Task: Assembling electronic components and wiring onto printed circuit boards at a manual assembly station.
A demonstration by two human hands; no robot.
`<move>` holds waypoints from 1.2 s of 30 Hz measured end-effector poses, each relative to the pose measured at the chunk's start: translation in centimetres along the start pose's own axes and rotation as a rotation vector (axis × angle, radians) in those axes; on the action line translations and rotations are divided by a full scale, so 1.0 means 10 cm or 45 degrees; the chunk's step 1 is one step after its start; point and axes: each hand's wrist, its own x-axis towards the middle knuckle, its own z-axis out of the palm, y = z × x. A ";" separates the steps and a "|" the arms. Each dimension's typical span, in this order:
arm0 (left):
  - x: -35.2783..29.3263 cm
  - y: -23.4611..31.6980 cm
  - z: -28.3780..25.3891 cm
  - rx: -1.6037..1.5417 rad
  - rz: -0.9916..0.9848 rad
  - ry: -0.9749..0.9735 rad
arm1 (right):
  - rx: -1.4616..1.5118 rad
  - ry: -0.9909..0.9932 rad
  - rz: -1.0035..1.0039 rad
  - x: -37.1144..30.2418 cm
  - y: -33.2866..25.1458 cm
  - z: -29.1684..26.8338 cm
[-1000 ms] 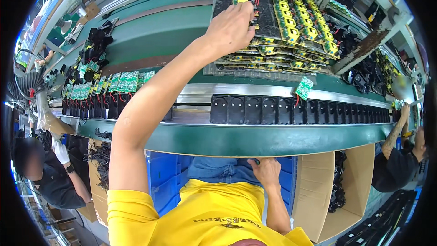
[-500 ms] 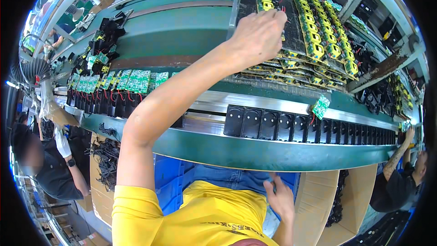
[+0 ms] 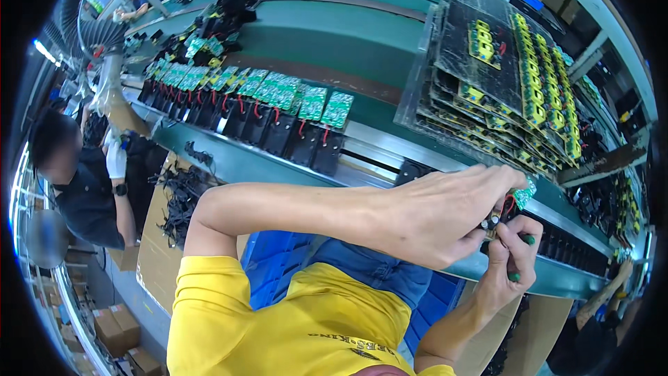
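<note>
My left hand (image 3: 445, 216) reaches across to the right over the line's front edge. Its fingers are closed on a small circuit board (image 3: 491, 222) with round capacitors, mostly hidden by the fingers. Close below it is my right hand (image 3: 511, 261), wrapped round a hand tool whose two green handle ends (image 3: 514, 276) stick out; its working end is hidden. Just beyond the fingertips, a green circuit board (image 3: 527, 193) with red wires shows beside both hands. A row of black plastic cases (image 3: 567, 244) runs on to the right.
Black sheets (image 3: 480, 76) stacked on the belt carry yellow-and-green boards (image 3: 536, 69). At left, several green boards (image 3: 278, 90) are wired to black cases (image 3: 299, 145). A cardboard box (image 3: 156, 257) holds black cables. A co-worker (image 3: 87, 195) is at left, another (image 3: 591, 334) at right.
My left hand has come from the stacked sheets down to the right, now with a board. My right hand has risen from my lap to meet it, holding the green-handled tool. The view has shifted.
</note>
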 end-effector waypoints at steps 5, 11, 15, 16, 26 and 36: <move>-0.16 0.06 -0.01 -0.057 -0.165 -0.052 | 0.075 0.038 -0.045 -0.03 0.06 0.11; -0.18 0.09 0.02 -0.252 -0.389 -0.080 | 0.056 0.127 0.177 -0.08 0.09 0.12; -0.20 0.09 0.02 -0.290 -0.369 -0.046 | 0.207 0.050 0.338 -0.01 0.05 0.09; -0.19 0.10 0.02 -0.297 -0.335 -0.049 | 0.280 0.022 0.397 0.02 0.03 0.07; -0.15 -0.01 0.40 0.460 0.160 0.318 | 0.018 0.036 0.279 -0.12 0.28 -0.05; -0.29 -0.01 0.10 -0.357 -0.260 0.166 | 0.830 0.094 0.585 -0.25 0.13 0.08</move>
